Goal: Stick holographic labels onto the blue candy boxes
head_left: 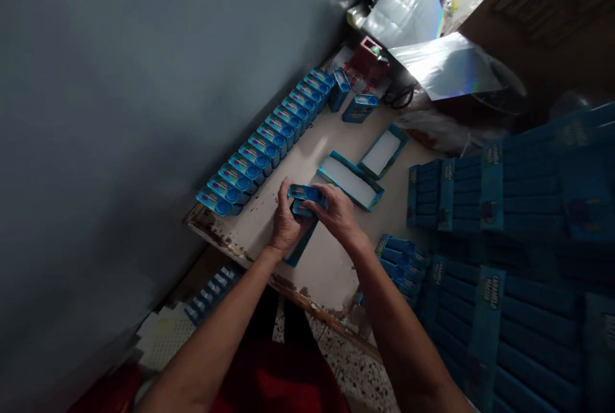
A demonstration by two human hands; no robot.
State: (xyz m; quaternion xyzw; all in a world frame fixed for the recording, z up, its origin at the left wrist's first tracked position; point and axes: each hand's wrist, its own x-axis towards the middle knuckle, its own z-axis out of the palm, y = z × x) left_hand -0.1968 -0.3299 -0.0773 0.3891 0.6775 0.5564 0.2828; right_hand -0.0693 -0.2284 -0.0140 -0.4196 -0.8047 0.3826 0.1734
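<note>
Two small blue packs [303, 193] are held between my hands near the front of the pale table [331, 259]. My left hand [287, 222] grips their left side, its fingers partly hidden. From the right, my right hand [335, 208] closes its fingers on the same packs. Below them lies a long blue box [302, 246], mostly covered by my hands. Just beyond my right hand sits an open blue tray [350, 179] with a white inside, and a smaller one [384, 153] is behind it.
A long row of blue packs [262, 150] runs along the wall at left. Two loose packs [360, 107] stand at the back near a red box [368, 61]. Stacked blue display boxes [492, 189] fill the right side. Clear plastic sheets [446, 67] overhang the back.
</note>
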